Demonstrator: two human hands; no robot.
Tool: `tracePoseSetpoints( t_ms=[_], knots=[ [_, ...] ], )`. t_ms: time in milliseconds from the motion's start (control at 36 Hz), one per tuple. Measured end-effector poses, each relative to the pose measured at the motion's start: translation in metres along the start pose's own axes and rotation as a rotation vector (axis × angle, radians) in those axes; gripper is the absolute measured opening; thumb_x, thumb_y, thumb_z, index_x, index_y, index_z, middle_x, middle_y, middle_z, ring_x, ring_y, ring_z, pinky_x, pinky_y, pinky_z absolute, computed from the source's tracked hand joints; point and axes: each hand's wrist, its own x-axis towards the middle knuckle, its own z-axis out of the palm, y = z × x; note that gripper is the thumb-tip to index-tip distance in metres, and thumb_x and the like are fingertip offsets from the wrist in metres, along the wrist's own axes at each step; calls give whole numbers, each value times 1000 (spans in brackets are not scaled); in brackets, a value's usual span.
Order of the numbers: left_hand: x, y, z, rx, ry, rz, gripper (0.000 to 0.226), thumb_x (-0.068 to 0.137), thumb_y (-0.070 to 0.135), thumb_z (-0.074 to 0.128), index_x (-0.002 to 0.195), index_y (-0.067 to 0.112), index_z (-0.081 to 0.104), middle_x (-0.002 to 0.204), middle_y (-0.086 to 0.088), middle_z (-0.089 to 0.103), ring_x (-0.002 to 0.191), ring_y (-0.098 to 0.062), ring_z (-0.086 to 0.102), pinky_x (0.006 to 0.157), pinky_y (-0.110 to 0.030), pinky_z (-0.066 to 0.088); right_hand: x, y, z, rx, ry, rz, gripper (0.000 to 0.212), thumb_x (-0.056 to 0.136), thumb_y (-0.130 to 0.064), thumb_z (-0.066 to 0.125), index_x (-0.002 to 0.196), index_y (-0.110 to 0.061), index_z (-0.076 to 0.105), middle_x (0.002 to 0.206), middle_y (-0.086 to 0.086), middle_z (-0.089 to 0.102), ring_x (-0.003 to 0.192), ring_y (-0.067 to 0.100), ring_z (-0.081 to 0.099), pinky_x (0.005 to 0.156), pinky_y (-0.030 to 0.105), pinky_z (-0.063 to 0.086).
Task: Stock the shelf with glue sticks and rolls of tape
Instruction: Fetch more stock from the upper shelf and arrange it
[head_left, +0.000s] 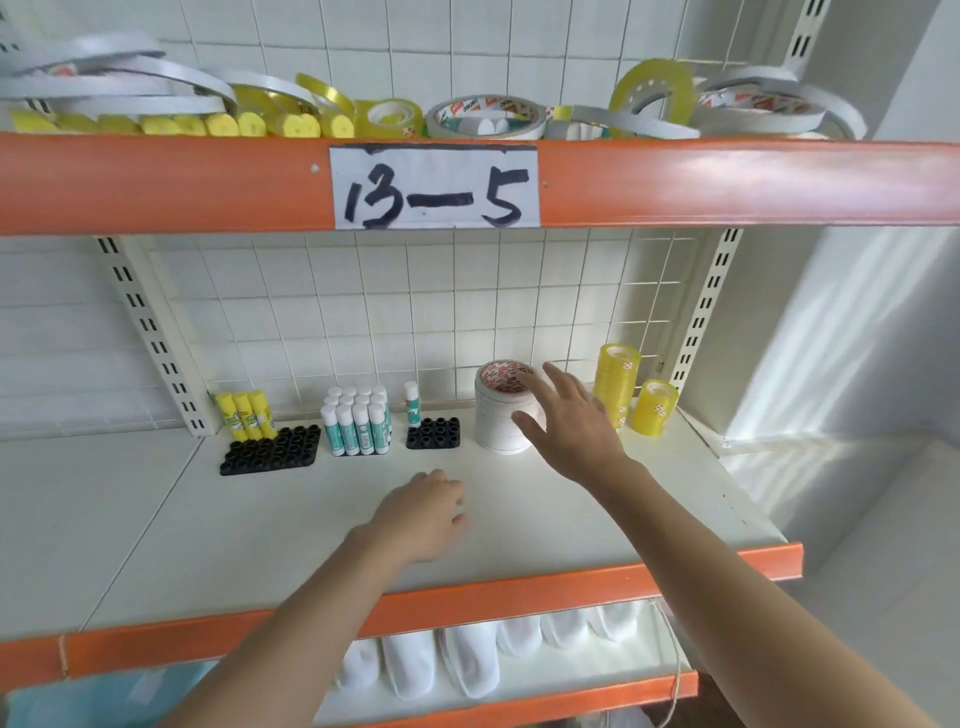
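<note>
On the middle shelf (519, 514), the right hand (569, 421) spreads open fingers against the stack of white tape rolls (501, 415); the left hand (423, 512) rests loosely curled, holding nothing.

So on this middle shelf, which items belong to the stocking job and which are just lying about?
Job:
white tape stack
yellow tape rolls
yellow glue sticks
teal glue sticks
black holder trays

Lying about:
13-5 label
white items on the shelf below
</note>
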Motion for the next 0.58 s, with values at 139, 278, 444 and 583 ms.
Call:
tracePoseSetpoints(
  t_ms=[139, 278, 444, 583],
  knots=[
    [-24, 4, -42, 23, 156, 54, 32, 98, 32, 42, 124, 19, 54, 127, 0, 48, 121, -20, 44, 91, -32, 41, -20, -19, -19, -27, 29, 30, 57, 98, -51, 40, 150, -37, 24, 159, 1, 21, 146, 21, 17, 108, 47, 32],
    [-57, 3, -81, 33, 263, 116, 26, 97, 35, 43, 116, 21, 56, 123, 4, 50, 119, -18, 46, 89, -32, 41, -48, -49, -44, -32, 75, 41, 54, 98, -48, 44, 148, -34, 31, 152, -1, 33, 141, 19, 29, 103, 42, 36],
    [-105, 1, -129, 8, 376, 188, 24, 96, 39, 45, 112, 25, 56, 116, 6, 52, 115, -16, 47, 85, -32, 42, -80, -94, -85, -59, 193, 4, 51, 97, -48, 47, 144, -31, 38, 144, -7, 46, 135, 14, 39, 97, 37, 41],
    [-156, 12, -174, -21, 475, 307, 24, 97, 41, 44, 117, 32, 54, 119, 13, 52, 107, -9, 48, 80, -29, 40, -117, -136, -125, -82, 305, -22, 50, 96, -52, 45, 143, -33, 41, 139, -11, 53, 128, 13, 47, 91, 33, 43]
  ],
)
